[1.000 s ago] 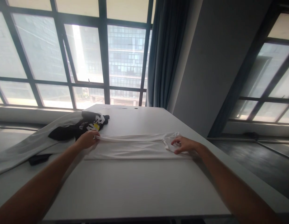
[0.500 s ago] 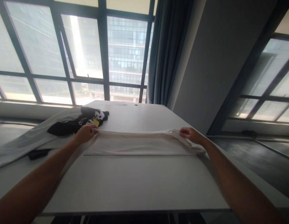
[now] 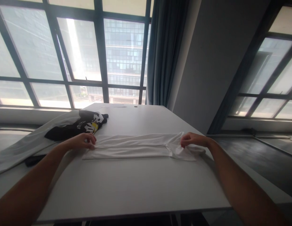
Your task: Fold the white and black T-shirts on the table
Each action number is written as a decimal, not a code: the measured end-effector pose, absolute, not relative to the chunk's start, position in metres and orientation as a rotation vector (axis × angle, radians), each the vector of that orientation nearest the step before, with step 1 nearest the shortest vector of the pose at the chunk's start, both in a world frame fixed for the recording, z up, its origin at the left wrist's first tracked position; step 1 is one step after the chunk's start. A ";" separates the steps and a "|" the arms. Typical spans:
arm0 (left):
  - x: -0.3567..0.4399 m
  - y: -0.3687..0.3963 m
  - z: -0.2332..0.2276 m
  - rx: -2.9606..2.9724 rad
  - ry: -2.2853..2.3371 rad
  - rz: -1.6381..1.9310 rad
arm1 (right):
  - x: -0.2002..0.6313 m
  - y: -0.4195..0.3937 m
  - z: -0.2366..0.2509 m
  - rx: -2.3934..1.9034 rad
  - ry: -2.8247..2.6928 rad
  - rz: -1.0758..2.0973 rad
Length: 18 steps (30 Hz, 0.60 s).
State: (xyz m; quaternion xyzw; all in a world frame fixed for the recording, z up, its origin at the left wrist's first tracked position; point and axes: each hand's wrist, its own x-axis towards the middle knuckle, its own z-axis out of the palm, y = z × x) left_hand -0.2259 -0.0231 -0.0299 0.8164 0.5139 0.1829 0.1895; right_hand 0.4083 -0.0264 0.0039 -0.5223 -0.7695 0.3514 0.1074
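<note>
Lying crosswise, white garment between hands

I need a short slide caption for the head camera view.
Both hands, left and right, pinch the ends of a folded white shirt on a table, beside a black garment.

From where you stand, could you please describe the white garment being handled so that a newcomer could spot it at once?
On the white table before the big window, a white garment lies folded into a long flat band across the middle. The left hand pinches one end and the right hand the other. Unlike the crumpled black printed shirt at the far left, it is plain white and neatly flat.
</note>
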 end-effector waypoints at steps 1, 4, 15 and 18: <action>-0.225 -0.023 -0.031 2.284 1.453 0.507 | 0.410 -0.022 0.000 -1.598 -2.258 0.925; -0.214 -0.016 -0.040 2.316 1.549 0.641 | 0.416 -0.005 -0.016 -1.750 -2.124 0.539; -0.198 0.000 -0.070 2.398 1.837 0.168 | 0.445 0.042 -0.075 -1.962 -2.203 0.409; -0.197 0.003 -0.073 2.381 1.924 0.096 | 0.444 0.047 -0.081 -1.993 -2.135 0.353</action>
